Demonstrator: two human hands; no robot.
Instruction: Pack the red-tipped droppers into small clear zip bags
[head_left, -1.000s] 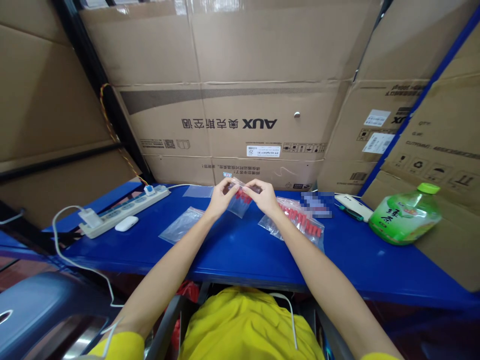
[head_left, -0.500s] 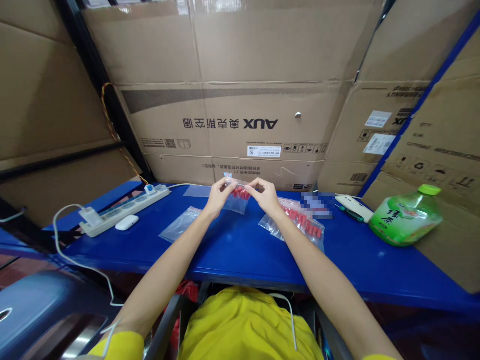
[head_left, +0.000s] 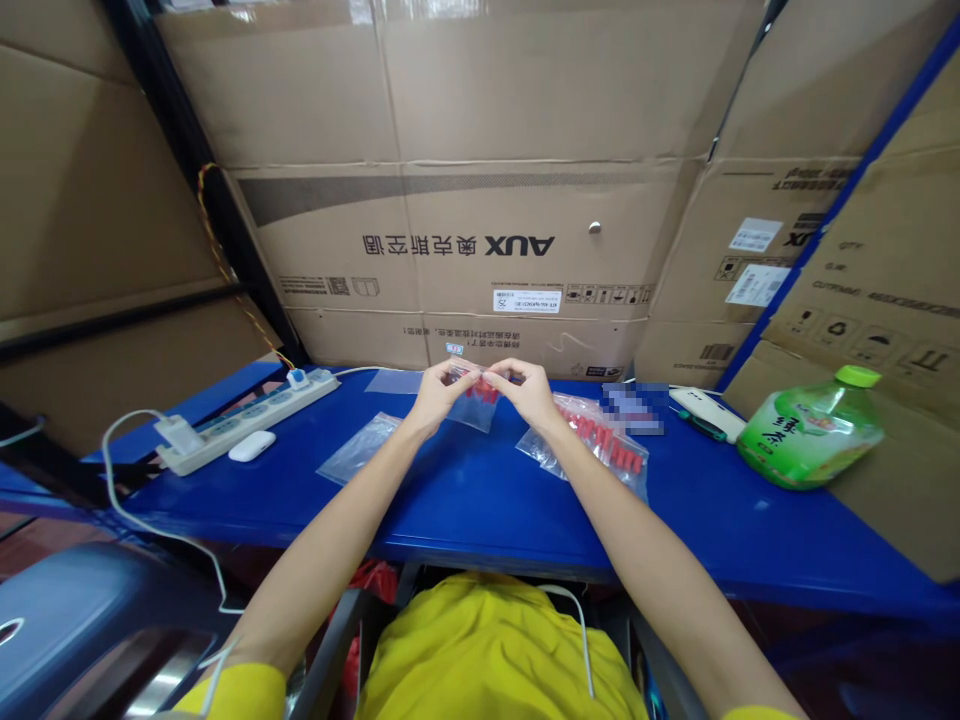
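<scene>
Between my hands is a clear zip bag (head_left: 474,412) with several small red pieces inside. My left hand (head_left: 439,393) pinches its top edge, and my right hand (head_left: 527,390) pinches the same edge, thumbs almost meeting. The fingers partly cover the red pieces. A flat clear bag (head_left: 358,448) lies on the blue table (head_left: 480,510) left of my left forearm. Right of my right hand, clear bags with red pieces (head_left: 600,440) lie in an overlapping pile, partly hidden by my forearm.
A white power strip (head_left: 251,420) with plugs and a small white case (head_left: 252,446) lie at the left. At the right are a green bottle (head_left: 810,430) and a white-and-green device (head_left: 705,414). Cardboard (head_left: 450,200) walls the table's back.
My left hand has slid its thumb along the bag's top edge towards my right hand, so the thumbs are closer together. The bag stays in both hands.
</scene>
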